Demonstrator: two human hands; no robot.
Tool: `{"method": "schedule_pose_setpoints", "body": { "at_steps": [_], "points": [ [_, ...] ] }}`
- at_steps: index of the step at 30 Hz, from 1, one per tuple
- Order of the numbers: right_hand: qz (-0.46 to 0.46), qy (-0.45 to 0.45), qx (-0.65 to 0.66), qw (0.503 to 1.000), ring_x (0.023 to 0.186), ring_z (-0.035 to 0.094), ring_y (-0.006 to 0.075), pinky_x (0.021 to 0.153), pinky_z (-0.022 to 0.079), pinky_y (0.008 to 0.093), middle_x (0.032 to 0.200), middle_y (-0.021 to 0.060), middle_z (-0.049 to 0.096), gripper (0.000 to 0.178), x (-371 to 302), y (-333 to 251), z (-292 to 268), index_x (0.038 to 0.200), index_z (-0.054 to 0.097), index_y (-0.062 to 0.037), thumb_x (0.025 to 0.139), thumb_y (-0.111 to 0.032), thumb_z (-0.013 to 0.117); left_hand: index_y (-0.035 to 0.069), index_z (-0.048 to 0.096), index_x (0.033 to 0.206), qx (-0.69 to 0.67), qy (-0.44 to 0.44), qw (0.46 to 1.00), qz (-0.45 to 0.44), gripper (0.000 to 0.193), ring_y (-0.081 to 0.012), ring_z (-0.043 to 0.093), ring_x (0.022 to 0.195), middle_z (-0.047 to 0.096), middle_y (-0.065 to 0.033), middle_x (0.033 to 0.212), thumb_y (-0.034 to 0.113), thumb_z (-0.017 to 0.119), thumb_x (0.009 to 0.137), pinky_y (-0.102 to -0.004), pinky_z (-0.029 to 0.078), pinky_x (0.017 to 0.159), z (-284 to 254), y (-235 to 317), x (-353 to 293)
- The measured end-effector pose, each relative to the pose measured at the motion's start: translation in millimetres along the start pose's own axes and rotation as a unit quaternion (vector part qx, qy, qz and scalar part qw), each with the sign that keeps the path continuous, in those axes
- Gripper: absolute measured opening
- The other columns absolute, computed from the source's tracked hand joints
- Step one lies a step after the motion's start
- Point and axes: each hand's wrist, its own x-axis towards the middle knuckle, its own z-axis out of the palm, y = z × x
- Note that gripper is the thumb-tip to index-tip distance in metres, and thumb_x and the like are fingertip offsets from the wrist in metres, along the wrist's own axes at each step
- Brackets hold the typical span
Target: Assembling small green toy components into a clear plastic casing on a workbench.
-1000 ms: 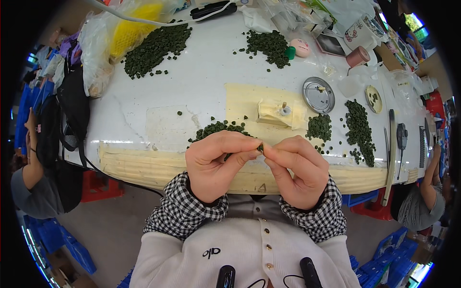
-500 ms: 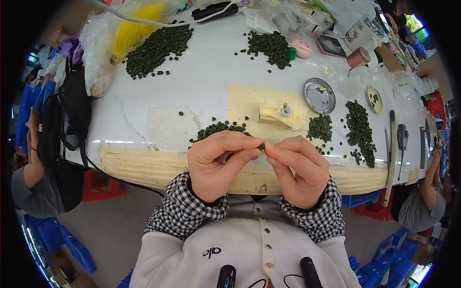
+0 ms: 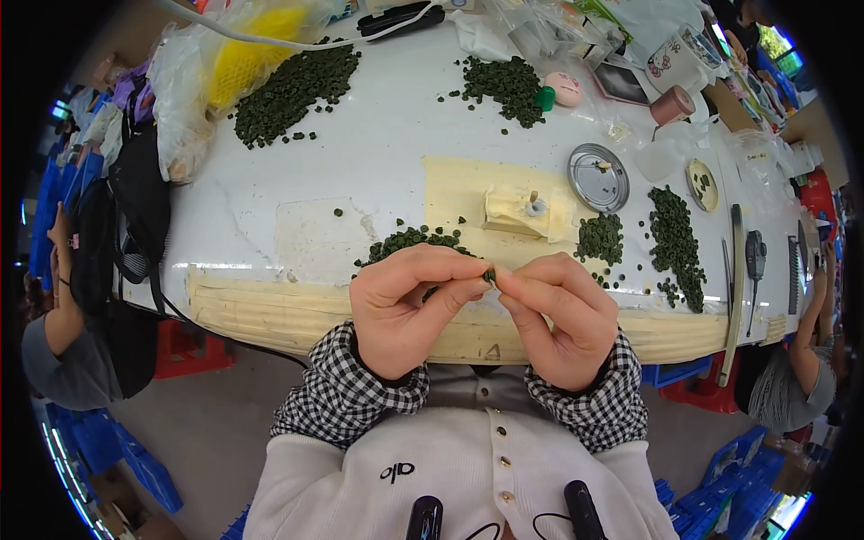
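Left hand (image 3: 400,310): from where I stand, thumb and forefinger are clamped on the piece, the rest of the fingers curled in.
Right hand (image 3: 567,319): fingertips drawn together, pinching the piece from its other side.
Piece (image 3: 490,276): tiny and dark green, up between the two sets of fingertips, above the table's near edge; its finer shape is too small for me to make out.
Sleeves (image 3: 355,387): black-and-white check, on both forearms.
Near pile (image 3: 409,239): green bits just beyond the left hand, partly hidden by it.
Block (image 3: 522,216): wrapped in pale tape, a short peg on top, set beyond the hands on a cream sheet (image 3: 450,184).
Right of the block: a small cluster (image 3: 599,238) of green bits, then a longer pile (image 3: 675,252).
Lids: a round metal lid (image 3: 585,171) behind the cluster, a cream dish (image 3: 711,196) farther right with a few bits in it.
Far side: two more piles, one by a yellow mesh (image 3: 247,54), one touching or just beside a green cap (image 3: 545,98).
Right edge: a long strip (image 3: 737,270) beside a black tool (image 3: 754,256).
Table (image 3: 234,198): white, its near edge covered in pale tape.
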Motion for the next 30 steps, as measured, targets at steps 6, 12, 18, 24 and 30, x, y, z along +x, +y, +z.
{"method": "schedule_pose_setpoints", "body": {
  "at_steps": [6, 12, 18, 24, 30],
  "points": [
    [0.040, -0.007, 0.025, 0.999, 0.074, 0.064, 0.0198, 0.064, 0.051, 0.0278, 0.086, 0.0095, 0.066, 0.027, -0.4, -1.6, -2.2, 0.106, 0.070, -0.0008, 0.080, 0.006, 0.071, -0.003, 0.069, 0.101, 0.007, 0.006, 1.000, 0.002, 0.021, -0.0160, 0.066, 0.086, 0.069, -0.0128, 0.095, -0.012, 0.068, 0.081, -0.0260, 0.052, 0.074, 2.2, 1.4, 0.7],
    [0.050, 0.014, 0.063, 0.997, 0.076, 0.065, 0.0198, 0.066, 0.052, 0.0278, 0.087, 0.0107, 0.067, 0.019, -0.2, 4.0, -1.8, 0.098, 0.070, -0.0008, 0.080, 0.004, 0.072, -0.001, 0.070, 0.100, 0.047, -0.033, 0.998, 0.040, 0.022, -0.0162, 0.066, 0.083, 0.070, -0.0120, 0.093, -0.010, 0.070, 0.081, -0.0255, 0.051, 0.072, -0.4, -1.3, 3.0],
    [0.042, 0.014, 0.039, 0.998, 0.075, 0.065, 0.0201, 0.066, 0.052, 0.0277, 0.086, 0.0109, 0.066, 0.019, 0.5, 2.7, -1.6, 0.097, 0.070, -0.0008, 0.079, 0.005, 0.072, -0.001, 0.070, 0.100, 0.055, -0.022, 0.997, 0.042, 0.021, -0.0161, 0.066, 0.082, 0.070, -0.0116, 0.091, -0.010, 0.070, 0.080, -0.0256, 0.050, 0.071, 0.8, 0.0, 3.3],
    [0.041, 0.016, 0.039, 0.998, 0.075, 0.065, 0.0206, 0.066, 0.052, 0.0278, 0.086, 0.0112, 0.066, 0.020, 0.3, 2.7, -1.9, 0.098, 0.069, -0.0006, 0.078, 0.006, 0.072, -0.002, 0.069, 0.100, 0.065, -0.027, 0.997, 0.029, 0.022, -0.0161, 0.066, 0.082, 0.069, -0.0120, 0.093, -0.009, 0.071, 0.080, -0.0258, 0.051, 0.071, -1.1, 0.1, 2.3],
    [0.046, 0.020, 0.030, 0.998, 0.075, 0.065, 0.0215, 0.066, 0.052, 0.0284, 0.085, 0.0115, 0.066, 0.019, 0.0, 3.2, -1.3, 0.097, 0.069, -0.0001, 0.078, 0.006, 0.071, -0.001, 0.070, 0.099, 0.073, -0.021, 0.996, 0.054, 0.022, -0.0157, 0.066, 0.082, 0.069, -0.0115, 0.092, -0.011, 0.072, 0.079, -0.0254, 0.051, 0.071, 2.6, 1.9, 3.8]
  ]
}}
